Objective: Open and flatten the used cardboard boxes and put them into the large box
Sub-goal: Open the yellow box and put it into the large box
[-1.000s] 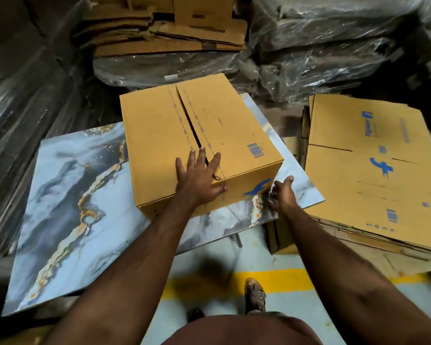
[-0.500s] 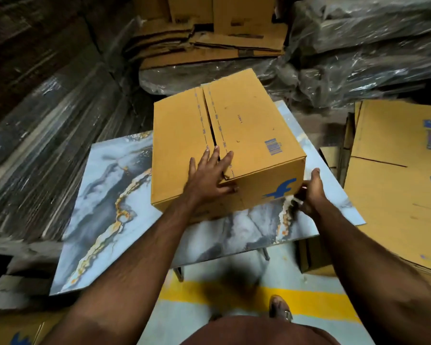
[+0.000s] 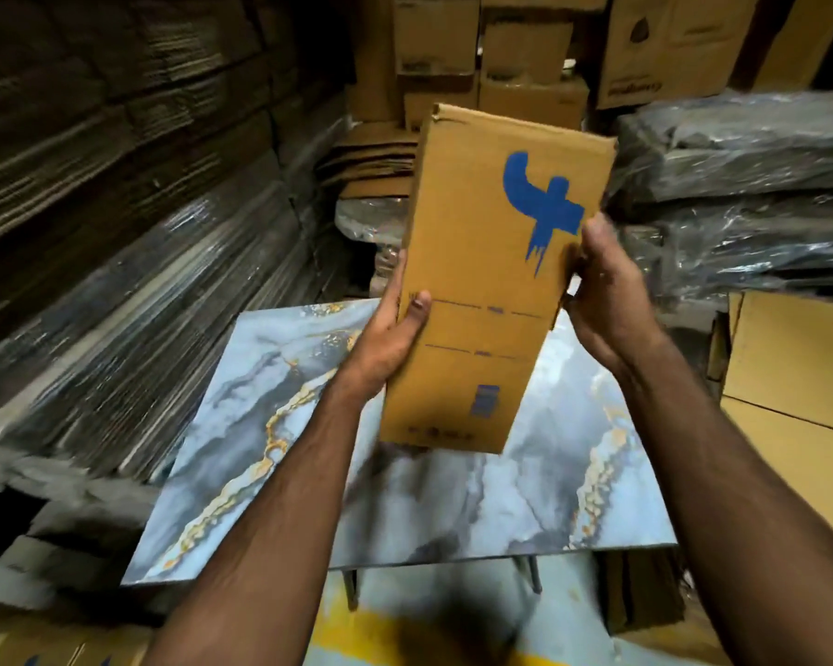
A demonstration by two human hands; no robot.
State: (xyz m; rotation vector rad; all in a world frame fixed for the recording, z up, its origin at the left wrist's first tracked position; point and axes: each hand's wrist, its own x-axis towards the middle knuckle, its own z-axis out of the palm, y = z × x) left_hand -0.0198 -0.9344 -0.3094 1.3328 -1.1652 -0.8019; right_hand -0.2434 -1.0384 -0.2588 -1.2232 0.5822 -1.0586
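- Between the hands: cardboard box, lifted upright.
- Left hand grips its left edge; right hand curls around its right edge.
- Below both: marbled tabletop.

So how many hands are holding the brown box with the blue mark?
2. The left hand grips the brown cardboard box on its left edge, the right hand on its right edge.

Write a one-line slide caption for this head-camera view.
Both hands, left and right, hold a cardboard box with a blue logo up above a marble-patterned table.
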